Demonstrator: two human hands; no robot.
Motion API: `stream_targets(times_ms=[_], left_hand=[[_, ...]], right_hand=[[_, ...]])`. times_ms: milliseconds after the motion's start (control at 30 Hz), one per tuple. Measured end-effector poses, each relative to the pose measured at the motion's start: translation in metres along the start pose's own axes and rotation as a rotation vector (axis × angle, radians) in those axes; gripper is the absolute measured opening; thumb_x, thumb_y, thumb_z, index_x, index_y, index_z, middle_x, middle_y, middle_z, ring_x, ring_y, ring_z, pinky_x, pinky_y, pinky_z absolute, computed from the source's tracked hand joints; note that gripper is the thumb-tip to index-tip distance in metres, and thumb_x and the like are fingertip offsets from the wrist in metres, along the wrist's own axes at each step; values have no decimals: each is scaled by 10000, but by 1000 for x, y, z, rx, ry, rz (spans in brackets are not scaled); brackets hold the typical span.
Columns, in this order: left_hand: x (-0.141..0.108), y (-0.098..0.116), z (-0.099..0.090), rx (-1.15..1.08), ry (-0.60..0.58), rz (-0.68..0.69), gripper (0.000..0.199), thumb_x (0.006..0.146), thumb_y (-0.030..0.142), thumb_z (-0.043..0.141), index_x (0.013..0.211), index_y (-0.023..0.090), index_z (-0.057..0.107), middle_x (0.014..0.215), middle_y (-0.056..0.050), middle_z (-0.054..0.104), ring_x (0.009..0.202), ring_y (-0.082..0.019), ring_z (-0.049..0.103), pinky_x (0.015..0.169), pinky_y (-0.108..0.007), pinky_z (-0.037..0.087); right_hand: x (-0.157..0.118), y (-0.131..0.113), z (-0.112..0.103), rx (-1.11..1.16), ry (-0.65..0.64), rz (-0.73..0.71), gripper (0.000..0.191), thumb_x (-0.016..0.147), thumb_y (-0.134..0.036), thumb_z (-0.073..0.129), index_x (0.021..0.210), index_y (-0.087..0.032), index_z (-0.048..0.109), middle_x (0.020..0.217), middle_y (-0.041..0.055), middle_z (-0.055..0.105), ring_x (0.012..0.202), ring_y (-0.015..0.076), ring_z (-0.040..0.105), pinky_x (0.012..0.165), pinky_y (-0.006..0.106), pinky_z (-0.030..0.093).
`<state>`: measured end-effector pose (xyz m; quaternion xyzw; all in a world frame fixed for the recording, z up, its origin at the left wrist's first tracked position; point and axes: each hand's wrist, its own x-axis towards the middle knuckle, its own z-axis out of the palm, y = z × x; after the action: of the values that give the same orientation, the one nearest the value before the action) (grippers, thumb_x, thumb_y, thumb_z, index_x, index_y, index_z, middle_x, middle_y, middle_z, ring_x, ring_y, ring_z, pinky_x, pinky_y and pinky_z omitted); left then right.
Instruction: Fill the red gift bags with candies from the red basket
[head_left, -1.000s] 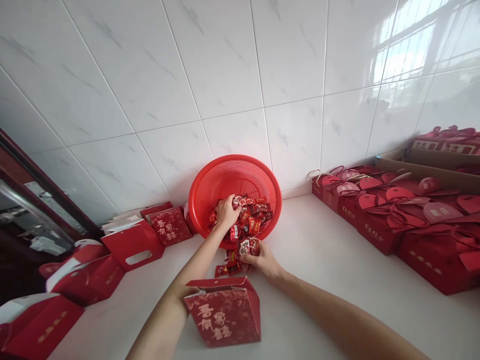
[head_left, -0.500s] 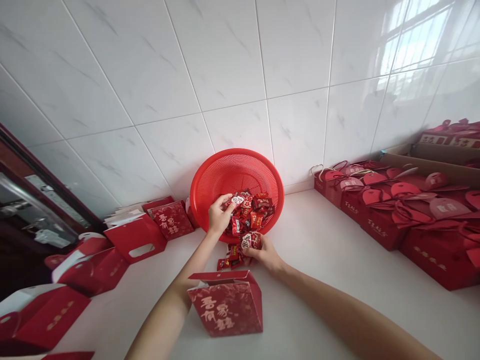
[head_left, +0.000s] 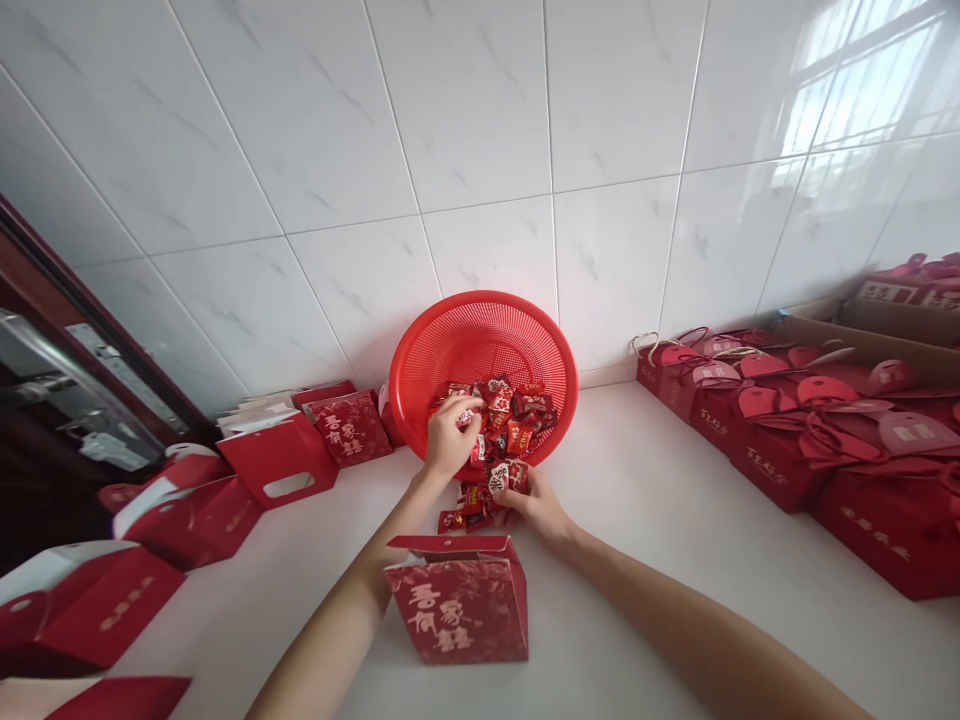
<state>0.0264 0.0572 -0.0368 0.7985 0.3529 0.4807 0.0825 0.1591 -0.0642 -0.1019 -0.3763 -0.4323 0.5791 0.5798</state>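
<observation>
A red plastic basket [head_left: 420, 350] leans against the tiled wall, tilted toward me, with many red wrapped candies [head_left: 517, 436] in its lower part. My left hand [head_left: 453, 438] is over the basket's left side, its fingers closed on a candy with a white label. At the basket's front rim my right hand [head_left: 536, 508] grips a red packet [head_left: 510, 478] with white lettering. More wrapped packets [head_left: 454, 520] lie beside it on the table. Nearer me a red box [head_left: 465, 615] with pale characters stands upright, its top flap partly open.
Open red boxes [head_left: 195, 520] and flat cartons [head_left: 349, 425] line the left side. Rows of closed red gift boxes [head_left: 765, 465] with ribbons fill the right, beside a brown cardboard carton [head_left: 885, 340]. A dark door with a metal handle stands at far left.
My left hand has turned and its fingers have curled in over the candies. My right hand stays at the rim with its packet. The whole view has shifted slightly.
</observation>
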Motion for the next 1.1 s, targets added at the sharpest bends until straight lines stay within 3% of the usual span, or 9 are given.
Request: stream_targets(times_ms=[167,400,633,867,967,1100], left_hand=[[7,29,23,-7,-331,230,233,881,163,581,1013,219,764,1046,-43,773,997,-208,723,967,-364,586],[25,52,56,52,-551,380,546,781,45,617,1297,213,673,1274,-76,721,1257,-269,613,1134,-469,479],[30,43,57,96,-574,350,601,781,64,638,1355,242,635,1295,-75,705,1249,-286,619,1112,-480,489],[29,33,48,79,-464,275,493,884,173,612,1377,184,600,1312,-94,697,1235,-264,631,1105,-449,502],[32,28,48,88,-424,234,458,909,122,536,1354,194,618,1299,-88,703,1242,-258,631,1115,-468,493],[36,21,55,109,-437,206,552,836,22,554,1352,205,626,1339,-85,687,1265,-256,625,1129,-471,484]], right_hand=[[0,1,-2,-24,0,2,325,653,-344,730,832,-206,496,521,-25,649,455,139,575,495,251,477],[2,2,-2,-43,-15,-8,310,655,-359,736,813,-190,530,522,-6,649,445,138,567,494,255,478],[4,5,-1,-23,-12,-7,341,655,-367,744,840,-201,511,504,-29,641,432,135,563,475,249,477],[4,3,0,-12,-9,1,377,640,-372,762,859,-200,507,511,-29,643,434,136,574,469,246,479],[4,3,-1,-11,-9,3,389,648,-380,772,866,-203,503,516,-34,641,436,136,579,472,244,478],[4,5,-2,-17,-17,3,406,655,-397,788,863,-204,497,522,-38,636,439,137,583,480,243,480]])
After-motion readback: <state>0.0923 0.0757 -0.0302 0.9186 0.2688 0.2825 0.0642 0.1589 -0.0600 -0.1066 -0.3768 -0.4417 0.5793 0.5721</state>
